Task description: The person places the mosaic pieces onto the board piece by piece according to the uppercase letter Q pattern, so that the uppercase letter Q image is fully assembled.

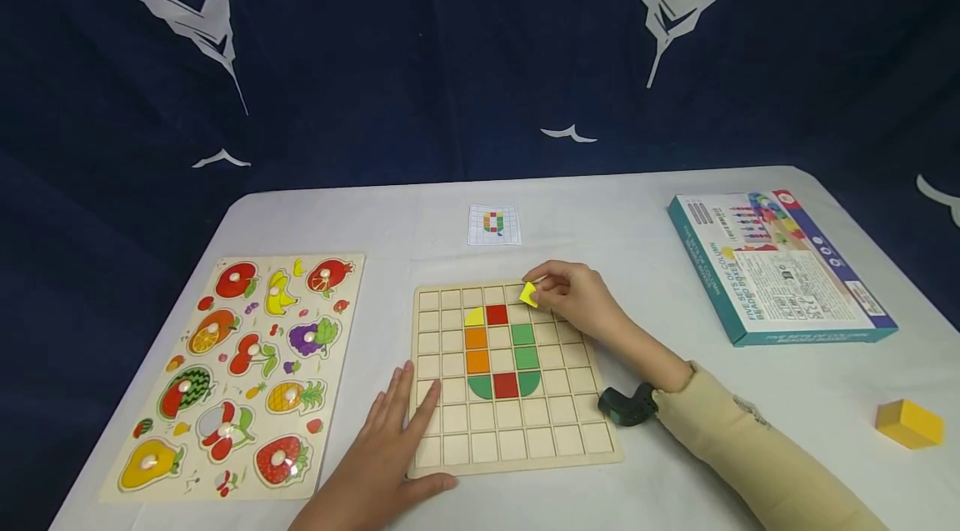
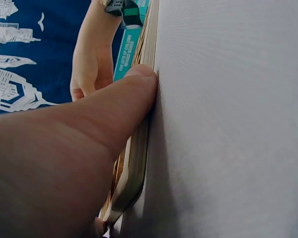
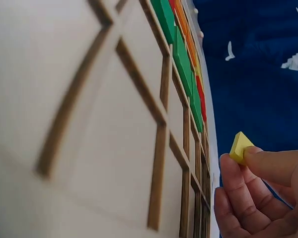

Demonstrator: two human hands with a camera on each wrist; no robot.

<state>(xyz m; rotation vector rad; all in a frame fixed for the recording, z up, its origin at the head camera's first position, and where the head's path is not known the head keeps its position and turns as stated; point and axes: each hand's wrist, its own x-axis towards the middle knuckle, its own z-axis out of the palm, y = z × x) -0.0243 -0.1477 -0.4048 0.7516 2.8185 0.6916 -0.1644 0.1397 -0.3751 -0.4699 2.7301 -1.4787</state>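
A wooden grid board [image 1: 513, 444] lies on the white-covered table with red, orange, green and yellow pieces set in its cells, forming a ring. My right hand [image 1: 576, 296] pinches a small yellow block [image 1: 528, 294] between thumb and fingers over the board's far rows. In the right wrist view, the yellow block [image 3: 240, 148] shows an angled side. My left hand [image 1: 382, 452] rests at the board's near left corner with fingers spread and fairly straight. Its thumb [image 2: 124, 99] presses the board's side edge in the left wrist view.
A small pattern card [image 1: 494, 225] lies beyond the board, showing a similar coloured ring. To the left is a fruit puzzle board [image 1: 247, 377]. A flat teal-edged box [image 1: 780, 268] stands at the right, with a yellow block [image 1: 909, 423] nearer the front.
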